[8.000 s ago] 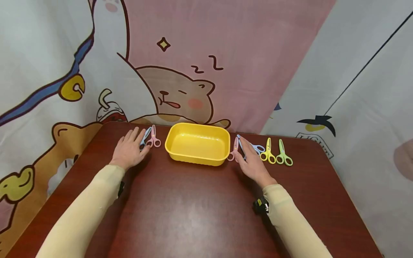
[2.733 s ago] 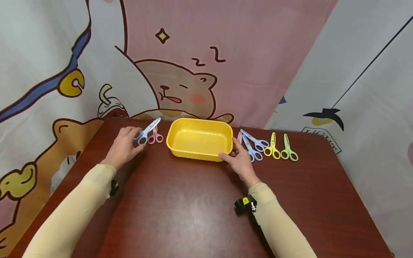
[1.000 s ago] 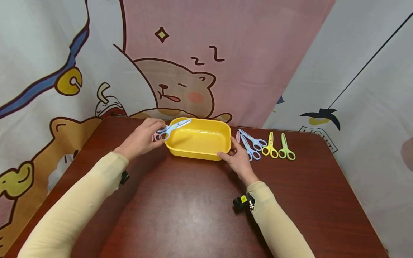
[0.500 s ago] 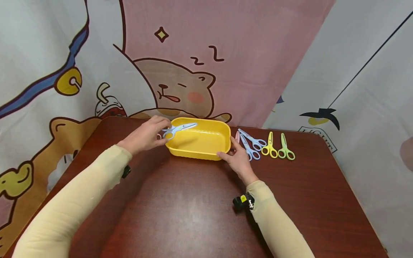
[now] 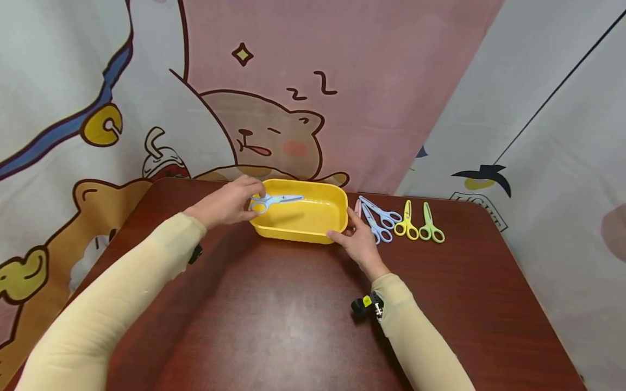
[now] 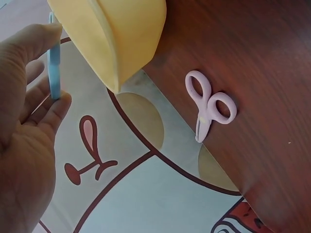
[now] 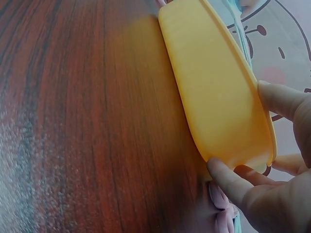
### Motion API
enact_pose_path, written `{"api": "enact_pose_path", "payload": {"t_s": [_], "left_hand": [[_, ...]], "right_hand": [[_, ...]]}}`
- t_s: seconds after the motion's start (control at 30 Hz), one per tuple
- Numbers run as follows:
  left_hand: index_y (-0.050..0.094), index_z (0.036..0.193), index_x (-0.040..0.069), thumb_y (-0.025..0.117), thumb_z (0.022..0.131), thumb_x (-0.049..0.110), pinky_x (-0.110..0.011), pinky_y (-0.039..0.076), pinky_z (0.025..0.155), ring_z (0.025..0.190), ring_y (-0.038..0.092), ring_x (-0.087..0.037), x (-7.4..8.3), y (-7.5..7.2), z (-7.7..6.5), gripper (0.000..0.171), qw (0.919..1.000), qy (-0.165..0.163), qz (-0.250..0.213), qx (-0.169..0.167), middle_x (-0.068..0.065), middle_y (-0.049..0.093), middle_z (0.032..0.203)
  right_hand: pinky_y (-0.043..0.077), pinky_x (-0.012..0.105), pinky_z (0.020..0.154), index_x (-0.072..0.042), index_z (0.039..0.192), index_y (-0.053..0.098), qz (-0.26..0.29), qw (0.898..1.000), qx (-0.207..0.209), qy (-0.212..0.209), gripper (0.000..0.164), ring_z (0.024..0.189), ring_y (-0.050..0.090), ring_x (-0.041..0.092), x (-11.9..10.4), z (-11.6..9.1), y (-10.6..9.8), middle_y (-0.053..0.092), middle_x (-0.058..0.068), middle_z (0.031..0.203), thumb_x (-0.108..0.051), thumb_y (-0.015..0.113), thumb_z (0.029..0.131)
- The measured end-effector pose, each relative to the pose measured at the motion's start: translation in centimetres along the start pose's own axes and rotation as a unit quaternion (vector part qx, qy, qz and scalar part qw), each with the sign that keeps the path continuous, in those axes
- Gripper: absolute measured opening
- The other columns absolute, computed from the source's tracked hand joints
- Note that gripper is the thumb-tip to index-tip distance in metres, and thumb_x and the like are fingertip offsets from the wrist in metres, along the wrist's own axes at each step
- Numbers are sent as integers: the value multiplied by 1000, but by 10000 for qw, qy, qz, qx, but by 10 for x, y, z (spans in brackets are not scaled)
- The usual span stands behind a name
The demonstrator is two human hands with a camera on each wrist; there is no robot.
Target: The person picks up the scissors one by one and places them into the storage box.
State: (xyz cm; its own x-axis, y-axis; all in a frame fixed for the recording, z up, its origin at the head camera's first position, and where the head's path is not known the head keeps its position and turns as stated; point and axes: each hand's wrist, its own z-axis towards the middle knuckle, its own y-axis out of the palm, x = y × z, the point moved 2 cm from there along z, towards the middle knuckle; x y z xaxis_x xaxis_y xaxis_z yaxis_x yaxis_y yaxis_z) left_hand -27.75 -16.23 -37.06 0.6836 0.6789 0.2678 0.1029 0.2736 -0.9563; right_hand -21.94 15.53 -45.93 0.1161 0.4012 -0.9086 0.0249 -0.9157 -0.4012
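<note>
My left hand (image 5: 227, 203) pinches a pair of blue scissors (image 5: 286, 199) by the handles, blades pointing right over the yellow tray (image 5: 293, 235). In the left wrist view, thumb and fingertips hold these blue scissors (image 6: 54, 73) edge-on. At the tray's right end, my right hand (image 5: 362, 244) grips the front corner. The right wrist view has its thumb and fingers at opposite edges of the tray wall (image 7: 214, 82). Pink scissors (image 6: 204, 107) lie on the table left of the tray, hidden behind my left hand in the head view.
Right of the tray lie two blue scissors (image 5: 383, 213), yellow scissors (image 5: 407, 221) and green scissors (image 5: 428, 224). Another pink pair (image 5: 358, 207) is partly hidden by my right hand. A patterned curtain (image 5: 371, 81) hangs along the table's (image 5: 293, 315) back edge.
My left hand has lifted the blue scissors from the table's left side and carried them right, over the tray; their blades have turned level. My right hand moved from the right-side scissors to the tray.
</note>
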Motion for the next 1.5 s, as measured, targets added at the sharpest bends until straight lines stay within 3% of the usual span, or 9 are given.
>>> {"api": "enact_pose_path", "payload": {"t_s": [0.23,0.43,0.57,0.8,0.9,1.23,1.5], "left_hand": [[66,114,6,84,87,11,-48,51,97,124,52,-31,4,1,8,33,9994,-59,-26,-331,-12,63,130],[66,116,7,82,89,11,-53,36,118,136,47,-35,2,6,17,32,9978,-74,-36,-657,-12,62,134],[66,115,7,82,88,10,-50,41,114,132,50,-33,2,8,21,32,9968,-14,-68,-800,-11,63,132],[66,111,6,80,89,8,-50,40,114,128,53,-33,4,11,28,26,9939,95,-190,-1083,-12,63,131],[65,110,6,80,89,7,-49,45,107,128,53,-32,5,13,30,25,9923,87,-170,-1225,-13,63,133],[67,110,7,79,90,5,-48,46,105,120,56,-33,6,22,39,24,9835,-75,-144,-1804,-11,66,124],[66,109,4,77,89,0,-47,49,101,112,61,-33,4,27,40,23,9842,21,-324,-1741,-11,69,117]], "right_hand": [[57,38,95,-14,165,28,-127,9999,21,15,93,116,66,31,0,0,-1,57,18,143,-24,82,90],[57,36,94,-14,165,28,-106,9999,0,25,93,115,66,32,-2,0,-1,57,20,143,-22,82,90],[56,33,91,-15,165,28,-115,9999,-22,29,92,114,66,31,-2,1,-1,57,20,140,-22,82,90],[57,33,90,-14,164,29,-143,9999,12,7,92,112,67,31,-4,-1,-2,58,21,137,-22,82,90],[57,31,89,-15,164,29,-74,10000,2,15,92,111,67,31,-3,0,-2,59,21,137,-22,82,89],[57,33,91,-15,164,30,-4,10000,49,78,92,110,67,30,-4,-1,-1,60,21,136,-21,83,89],[57,36,93,-16,164,30,-91,9999,89,107,93,109,66,29,-4,-1,0,60,20,138,-21,83,88]]}}
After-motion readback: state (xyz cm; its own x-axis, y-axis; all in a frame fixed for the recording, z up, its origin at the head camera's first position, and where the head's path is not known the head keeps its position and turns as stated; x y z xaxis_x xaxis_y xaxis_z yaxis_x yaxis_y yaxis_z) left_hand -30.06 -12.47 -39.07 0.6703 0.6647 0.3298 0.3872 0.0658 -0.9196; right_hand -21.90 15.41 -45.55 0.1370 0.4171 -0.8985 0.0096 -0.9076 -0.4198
